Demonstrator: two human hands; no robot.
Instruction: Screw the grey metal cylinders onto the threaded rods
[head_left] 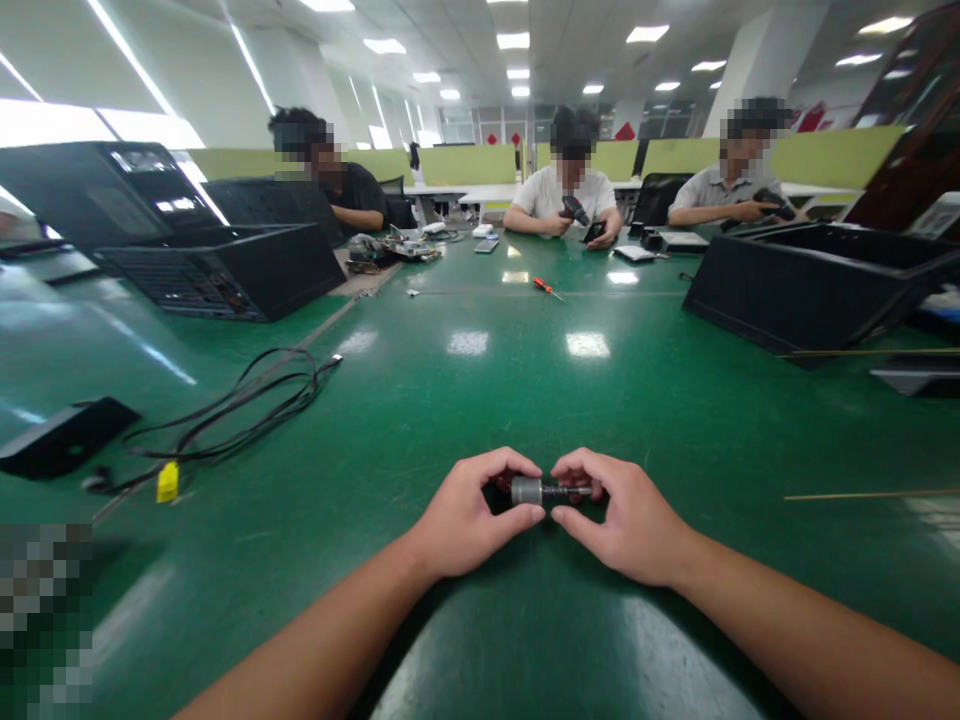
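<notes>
Low over the near middle of the green table, I have a small cylindrical metal part [527, 490] between my hands. It has a grey body, a dark ribbed or spring-like section and a thin metal shaft pointing right. My left hand [469, 515] is closed round the grey body, thumb in front and fingers behind. Curled around the shaft end is my right hand [637, 515], its thumb and forefinger close to the ribbed section. Some of its fingertips show behind the shaft, and their exact contact is partly hidden.
Black cables [247, 410] with a yellow tag [168, 482] lie left, beside a black box-like part [71, 435]. An orange screwdriver [546, 287] lies ahead. Black computer cases [225, 270] stand left and another case [817, 285] right. Three people sit across the table [450, 400].
</notes>
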